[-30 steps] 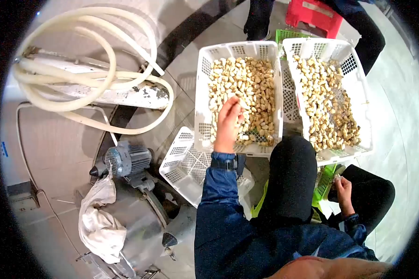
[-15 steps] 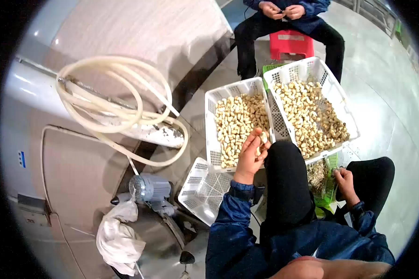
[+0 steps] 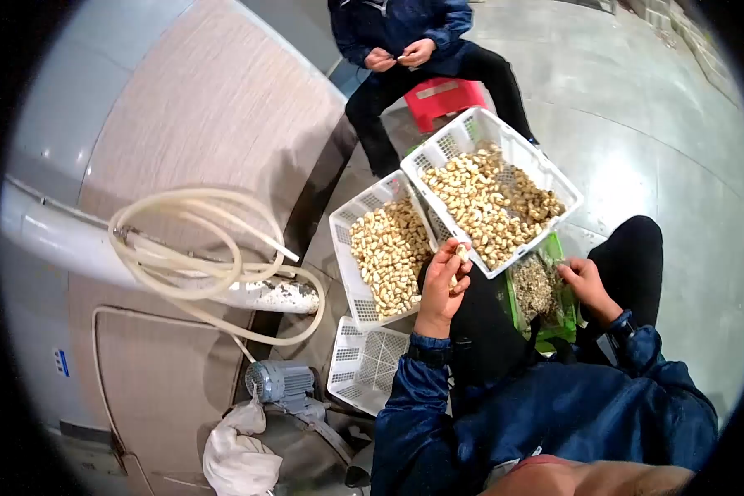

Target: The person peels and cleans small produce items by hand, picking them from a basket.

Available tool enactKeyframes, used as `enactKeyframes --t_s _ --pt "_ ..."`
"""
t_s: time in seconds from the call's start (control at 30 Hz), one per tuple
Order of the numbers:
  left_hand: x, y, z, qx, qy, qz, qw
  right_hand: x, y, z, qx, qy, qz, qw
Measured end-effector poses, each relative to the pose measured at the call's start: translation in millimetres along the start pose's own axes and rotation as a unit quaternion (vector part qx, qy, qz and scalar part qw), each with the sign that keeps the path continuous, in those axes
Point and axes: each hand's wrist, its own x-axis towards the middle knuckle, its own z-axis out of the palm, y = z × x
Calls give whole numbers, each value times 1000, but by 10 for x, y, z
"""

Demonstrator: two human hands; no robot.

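Left hand: the bare left hand (image 3: 443, 285) pinches a small cream mushroom-like piece (image 3: 462, 251) upright between thumb and fingers, over the inner edge of the left crate.
Right hand: the bare right hand (image 3: 589, 288) has its fingers curled at the right rim of the green plastic basket (image 3: 567, 330); whether they grip anything, I cannot tell.
Left crate: white perforated plastic crate (image 3: 345, 263), tan pieces (image 3: 386, 263) inside, its upper right side against the next crate.
Right crate: larger-looking white plastic crate (image 3: 559, 183), its near corner close to the left hand; bare crate floor shows by its right wall.
Basket: brownish scraps (image 3: 534, 289) within, between the black-trousered knees.
Beyond: seated co-worker (image 3: 405, 33) on a red plastic stool (image 3: 443, 99).
Open room: grey tiled floor (image 3: 636, 149) right of the right crate.
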Motion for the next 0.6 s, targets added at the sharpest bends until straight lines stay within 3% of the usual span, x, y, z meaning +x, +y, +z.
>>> enactKeyframes --t_s 0.43,0.6 --pt "129 -601 620 169 -64 -37 983 -170 -128 -287 127 1 -19 992" --pt "159 -788 706 431 -7 92 898 -148 -82 -251 153 0 -35 988"
